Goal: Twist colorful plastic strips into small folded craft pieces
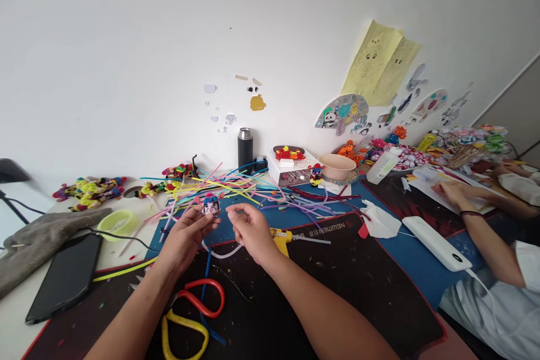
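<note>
My left hand (189,233) holds a small doll head (210,205) with a white face, black and pink markings and a blue and red top, pinched between thumb and fingers. Just to its right, my right hand (248,230) is raised with thumb and index finger pressed together; anything between them is too small to make out. A pale pipe cleaner (225,255) curves below the hands. The yellow glue gun (281,239) lies behind my right wrist. Red-handled scissors (221,298) and a yellow handle (185,353) rest on the dark mat (261,315) below.
Loose colored pipe cleaners (236,184) spread behind my hands. A black bottle (245,152) and a pink bowl (337,164) stand near the wall. A phone (65,275) lies at left, a white power bank (436,243) at right, beside another person's arm (485,230).
</note>
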A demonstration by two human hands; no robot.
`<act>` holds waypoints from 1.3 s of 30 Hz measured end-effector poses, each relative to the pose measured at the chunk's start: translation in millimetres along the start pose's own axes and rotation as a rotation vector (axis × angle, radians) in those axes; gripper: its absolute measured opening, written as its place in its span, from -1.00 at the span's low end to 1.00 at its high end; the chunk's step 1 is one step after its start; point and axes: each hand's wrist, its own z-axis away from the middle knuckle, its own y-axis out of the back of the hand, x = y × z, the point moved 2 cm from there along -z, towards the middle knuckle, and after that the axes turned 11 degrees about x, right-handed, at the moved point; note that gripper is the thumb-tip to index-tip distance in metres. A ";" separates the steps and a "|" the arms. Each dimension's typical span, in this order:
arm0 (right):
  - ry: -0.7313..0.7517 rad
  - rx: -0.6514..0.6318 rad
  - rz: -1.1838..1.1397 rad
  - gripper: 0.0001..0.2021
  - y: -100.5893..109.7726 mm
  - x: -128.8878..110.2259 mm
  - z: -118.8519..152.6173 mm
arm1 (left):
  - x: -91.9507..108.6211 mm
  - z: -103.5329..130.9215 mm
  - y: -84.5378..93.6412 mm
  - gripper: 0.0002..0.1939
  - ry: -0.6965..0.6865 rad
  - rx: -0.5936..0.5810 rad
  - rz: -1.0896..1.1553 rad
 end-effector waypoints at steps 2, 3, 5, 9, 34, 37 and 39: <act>-0.007 0.002 -0.001 -0.50 0.1 0.3 -0.3 | 0.1 0.6 -0.4 -0.56 -0.002 -0.009 -0.010; -0.010 0.004 -0.002 -0.49 0.2 0.3 -0.4 | 0.3 1.0 -0.6 -0.55 -0.002 -0.014 -0.016; -0.015 0.007 -0.005 -0.48 0.3 0.4 -0.6 | 0.5 1.9 -1.3 -0.53 -0.001 -0.023 -0.026; -0.020 0.008 -0.012 -0.48 0.6 1.0 -0.5 | 0.7 4.4 -3.0 -0.48 0.001 -0.036 -0.041; -0.152 -0.076 -0.086 -0.41 -1.1 8.8 1.1 | -2.2 18.6 -13.8 -0.45 0.016 -0.150 -0.080; -0.158 -0.083 -0.099 -0.41 -1.1 10.1 0.8 | -1.7 20.7 -16.2 -0.49 0.008 -0.173 -0.104; -0.167 -0.088 -0.113 -0.41 -1.5 10.1 1.1 | -1.1 22.5 -17.6 -0.50 -0.002 -0.184 -0.125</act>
